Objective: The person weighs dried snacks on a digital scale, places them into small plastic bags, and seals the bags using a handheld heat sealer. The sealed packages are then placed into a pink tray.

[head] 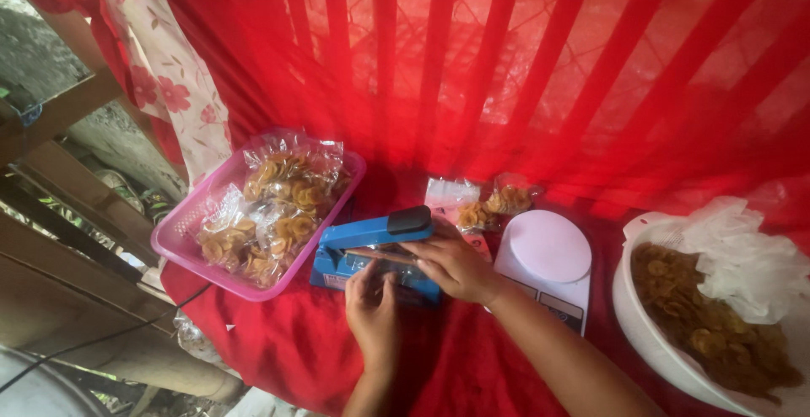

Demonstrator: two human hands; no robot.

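both hands at blue heat sealer (371, 248) on red cloth. left hand (371, 303) fingers curled, pinching clear snack bag edge (390, 255) under sealer arm; right hand (451, 261) flat on top. bag looks light, thin, slippery, chips brittle; best held by film edge.

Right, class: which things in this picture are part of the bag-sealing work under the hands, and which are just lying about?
In use:
left hand
right hand
blue heat sealer
clear bag on the sealer
pink basket of sealed chip bags
white bowl of loose chips
white scale

Lying about:
red curtain
flowered cloth
wooden boards
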